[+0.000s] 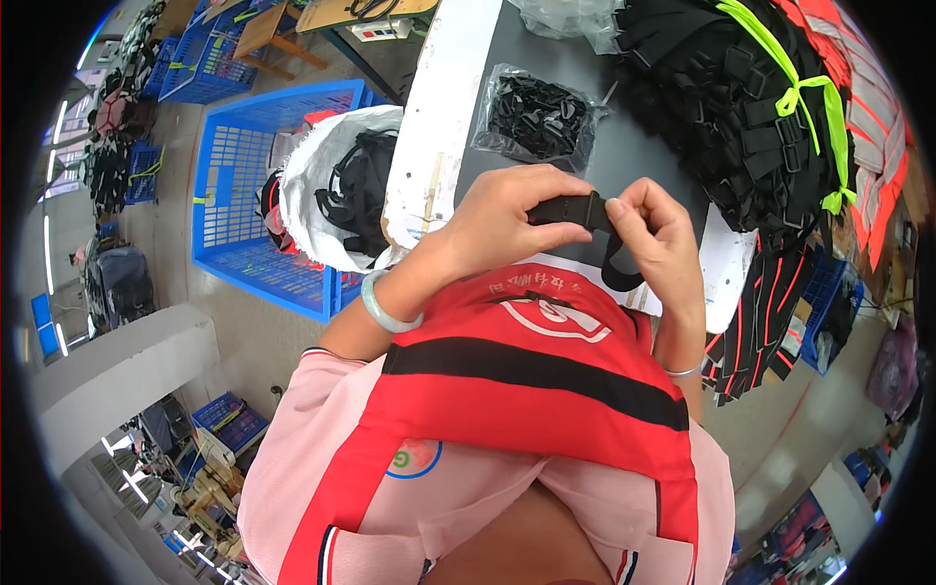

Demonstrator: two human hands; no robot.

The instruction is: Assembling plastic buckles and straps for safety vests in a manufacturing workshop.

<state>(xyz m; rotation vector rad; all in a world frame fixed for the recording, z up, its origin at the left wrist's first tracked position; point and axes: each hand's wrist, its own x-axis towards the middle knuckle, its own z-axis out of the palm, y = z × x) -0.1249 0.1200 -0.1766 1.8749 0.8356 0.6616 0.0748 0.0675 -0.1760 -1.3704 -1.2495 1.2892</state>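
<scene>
Buckle (570, 210) fitting under way at desk (634, 146) near edge: left hand (507, 219) closed around it, right hand (655, 234) pinches black strap (612, 268); threading needs steady alignment

Two hands, left (507, 219) and right (658, 239), one buckle (570, 210), one bag of clips (536, 117), one strap pile (736, 107), one big blue crate (244, 195), one white sack (336, 185).

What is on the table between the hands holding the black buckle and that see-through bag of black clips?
Nothing. In the head view, only bare dark table separates the clear bag of clips from the black buckle gripped by left hand and right hand.
</scene>
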